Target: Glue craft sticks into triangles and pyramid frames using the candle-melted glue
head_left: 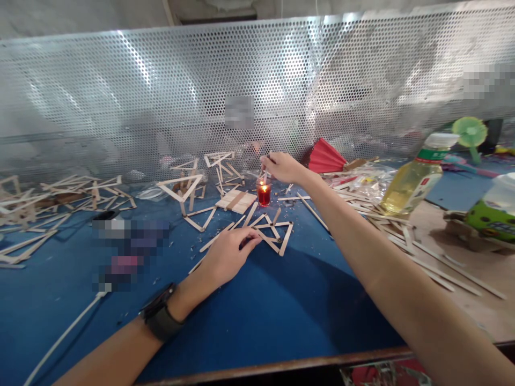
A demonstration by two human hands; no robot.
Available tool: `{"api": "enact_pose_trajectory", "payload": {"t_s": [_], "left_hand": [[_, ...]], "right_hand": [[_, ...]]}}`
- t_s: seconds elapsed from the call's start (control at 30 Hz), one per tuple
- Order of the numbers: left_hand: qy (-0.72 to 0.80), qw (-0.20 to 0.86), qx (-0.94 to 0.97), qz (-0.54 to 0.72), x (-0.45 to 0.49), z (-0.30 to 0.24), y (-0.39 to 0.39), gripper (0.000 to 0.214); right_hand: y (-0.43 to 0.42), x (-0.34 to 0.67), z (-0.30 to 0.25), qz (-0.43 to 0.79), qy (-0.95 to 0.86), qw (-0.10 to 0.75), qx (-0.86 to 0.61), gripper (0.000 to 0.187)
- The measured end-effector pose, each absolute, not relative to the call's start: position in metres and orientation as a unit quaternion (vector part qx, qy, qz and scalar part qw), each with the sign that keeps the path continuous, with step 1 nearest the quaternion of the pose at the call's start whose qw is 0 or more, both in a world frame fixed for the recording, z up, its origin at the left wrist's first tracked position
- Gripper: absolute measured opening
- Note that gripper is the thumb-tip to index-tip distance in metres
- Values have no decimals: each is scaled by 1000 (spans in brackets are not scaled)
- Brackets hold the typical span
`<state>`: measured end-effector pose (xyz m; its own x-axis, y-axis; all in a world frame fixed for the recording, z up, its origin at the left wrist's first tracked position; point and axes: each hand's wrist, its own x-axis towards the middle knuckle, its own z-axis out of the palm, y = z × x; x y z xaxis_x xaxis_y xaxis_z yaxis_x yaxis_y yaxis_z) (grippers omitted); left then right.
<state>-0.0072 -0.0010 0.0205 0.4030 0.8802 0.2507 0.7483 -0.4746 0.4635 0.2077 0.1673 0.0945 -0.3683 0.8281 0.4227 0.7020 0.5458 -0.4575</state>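
A frame of flat wooden craft sticks (pixel 286 238), joined into triangles with dark spots at the corners, lies on the blue tabletop. My left hand (pixel 231 254) rests beside it, its thumb and forefinger closed on the frame's near left end. Farther back, a red glass candle (pixel 264 195) burns with a small flame. Above it hovers my right hand (pixel 285 167), fingers pinched on a thin pale stick whose lower end points down at the flame. The fingers hide most of that stick, so its exact kind is unclear. A small stack of craft sticks (pixel 242 202) lies left of the candle.
Several stick frames (pixel 100 193) are piled at left. At right stand a bottle of yellow liquid (pixel 416 179) and a green container (pixel 493 212), near loose sticks (pixel 442 262). A red fan (pixel 325 156) leans by the perforated metal panel (pixel 193 91). A white cable (pixel 64 338) crosses front left.
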Motion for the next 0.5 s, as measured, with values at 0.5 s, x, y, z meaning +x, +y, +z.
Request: {"api": "enact_pose_trajectory", "payload": {"t_s": [0.5], "left_hand": [[502,158,819,227,-6,23,-2,23]], "right_hand": [[169,208,93,88,-823,314,-466,42]]}}
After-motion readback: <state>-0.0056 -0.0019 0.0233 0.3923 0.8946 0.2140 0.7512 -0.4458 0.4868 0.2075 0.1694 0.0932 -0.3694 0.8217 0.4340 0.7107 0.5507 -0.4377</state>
